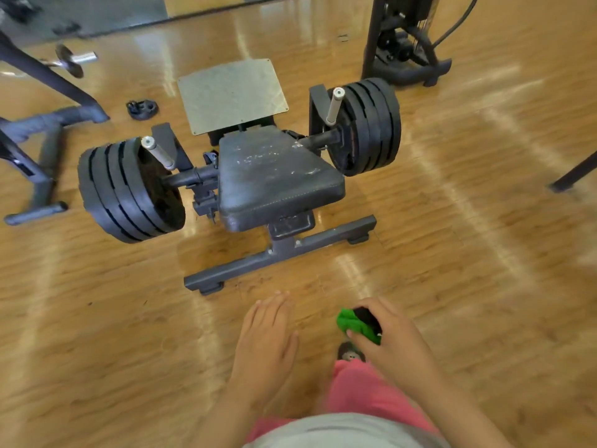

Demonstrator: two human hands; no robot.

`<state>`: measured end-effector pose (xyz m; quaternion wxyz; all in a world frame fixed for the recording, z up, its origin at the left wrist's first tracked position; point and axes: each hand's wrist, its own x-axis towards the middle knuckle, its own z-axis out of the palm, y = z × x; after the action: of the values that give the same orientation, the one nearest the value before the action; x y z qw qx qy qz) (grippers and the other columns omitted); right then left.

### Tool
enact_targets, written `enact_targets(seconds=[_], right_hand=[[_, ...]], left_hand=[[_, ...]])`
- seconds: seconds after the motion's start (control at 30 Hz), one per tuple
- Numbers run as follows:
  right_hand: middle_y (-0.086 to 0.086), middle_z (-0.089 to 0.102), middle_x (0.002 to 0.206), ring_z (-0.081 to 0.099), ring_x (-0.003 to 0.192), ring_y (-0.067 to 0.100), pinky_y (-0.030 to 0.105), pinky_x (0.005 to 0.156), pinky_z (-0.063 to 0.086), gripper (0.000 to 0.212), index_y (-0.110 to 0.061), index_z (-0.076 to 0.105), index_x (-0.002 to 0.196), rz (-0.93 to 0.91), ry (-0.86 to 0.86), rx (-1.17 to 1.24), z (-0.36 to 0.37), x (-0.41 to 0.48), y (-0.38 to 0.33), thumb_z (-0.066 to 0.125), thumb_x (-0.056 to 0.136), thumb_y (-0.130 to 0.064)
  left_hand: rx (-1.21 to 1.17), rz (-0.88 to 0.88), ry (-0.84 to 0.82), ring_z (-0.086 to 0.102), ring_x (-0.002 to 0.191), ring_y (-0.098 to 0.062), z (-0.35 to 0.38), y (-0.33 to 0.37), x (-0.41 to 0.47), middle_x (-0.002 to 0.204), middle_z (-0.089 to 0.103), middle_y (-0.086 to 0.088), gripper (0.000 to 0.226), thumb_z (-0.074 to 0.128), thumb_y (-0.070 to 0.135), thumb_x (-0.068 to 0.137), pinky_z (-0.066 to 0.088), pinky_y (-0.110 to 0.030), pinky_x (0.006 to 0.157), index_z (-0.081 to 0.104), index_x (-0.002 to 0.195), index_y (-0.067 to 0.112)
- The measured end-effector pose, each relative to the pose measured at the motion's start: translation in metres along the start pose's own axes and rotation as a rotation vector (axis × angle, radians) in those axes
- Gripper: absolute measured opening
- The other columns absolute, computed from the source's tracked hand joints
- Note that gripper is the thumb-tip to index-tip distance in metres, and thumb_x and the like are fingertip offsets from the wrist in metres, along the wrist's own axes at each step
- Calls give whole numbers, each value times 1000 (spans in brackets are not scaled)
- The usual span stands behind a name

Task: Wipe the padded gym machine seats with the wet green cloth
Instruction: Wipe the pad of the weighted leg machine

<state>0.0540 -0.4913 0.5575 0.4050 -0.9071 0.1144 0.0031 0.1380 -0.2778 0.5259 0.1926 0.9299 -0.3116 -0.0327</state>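
Note:
A black padded seat (277, 176) of a low weight machine stands on the wooden floor in the middle of the view, with pale smears on its top. My right hand (394, 337) grips a bunched green cloth (355, 323) with a dark patch, low in the view and well short of the seat. To its left my left hand (268, 337) hangs with straight, relaxed fingers and holds nothing.
Stacks of black weight plates (129, 192) (368, 124) flank the seat on both sides. A grey metal footplate (231, 93) lies behind it and a floor bar (277, 253) in front. Other machine frames (42, 124) (403, 43) stand left and back right.

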Motion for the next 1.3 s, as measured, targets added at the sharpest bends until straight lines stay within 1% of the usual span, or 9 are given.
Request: enact_targets(seconds=[0.2,0.3,0.4,0.5,0.63,0.87,1.03,1.17,1.3], right_hand=[[-19,49,91,47,91,-2,18,73,41,20,-25,60,98,-67,-46,-80,-75,82,28,73,84,-21],[-16,50,92,47,89,1,21,74,41,20,-23,60,99,-127,-68,-142,-96,122,28,73,84,-21],[-19,51,96,48,93,5,18,79,40,25,-24,60,104,-149,-31,-103,-99,150,20,73,82,-19],[-19,53,96,51,92,2,18,77,42,23,-25,61,102,-138,31,-7,-84,167,6,73,83,-18],[-16,54,92,53,89,1,14,70,41,22,-29,57,97,-66,216,128,-49,187,-14,72,85,-18],[-15,52,91,51,86,6,23,69,40,25,-31,54,99,37,447,150,-7,216,-26,71,86,-18],[-9,54,94,54,88,12,31,71,48,22,-25,59,104,124,530,190,13,212,-38,71,86,-18],[-16,52,97,55,91,8,33,72,51,27,-27,60,104,80,527,256,47,206,-63,73,84,-14],[-12,52,96,54,88,11,22,75,45,30,-18,63,106,-60,439,165,74,200,-75,76,81,-12]], left_hand=[[-40,-67,138,39,134,-15,-4,38,90,140,50,1,43,50,26,90,27,-40,111,49,131,17],[-23,-132,165,38,135,-15,-8,34,105,142,49,0,44,44,29,91,32,-43,111,51,132,14],[-7,-213,195,32,141,-17,-10,26,108,151,38,-3,54,45,29,91,30,-40,113,41,141,12],[17,-270,255,24,145,-23,-18,16,117,156,27,-8,62,50,27,90,21,-34,116,31,145,9],[56,-263,300,24,145,-27,-35,-18,131,157,25,-10,63,53,26,89,21,-38,115,30,145,10],[17,-301,230,21,144,-18,-48,-83,148,155,29,-8,59,31,40,98,29,-47,115,33,146,7],[-73,-192,101,14,146,-10,-45,-117,161,157,27,1,75,15,63,95,19,-38,120,32,149,13],[-213,-158,146,17,145,-10,-40,-125,163,153,29,3,65,29,53,96,20,-34,119,36,146,12],[-260,-148,181,20,144,-11,-36,-125,164,151,31,2,61,33,49,97,19,-29,117,37,144,11]])
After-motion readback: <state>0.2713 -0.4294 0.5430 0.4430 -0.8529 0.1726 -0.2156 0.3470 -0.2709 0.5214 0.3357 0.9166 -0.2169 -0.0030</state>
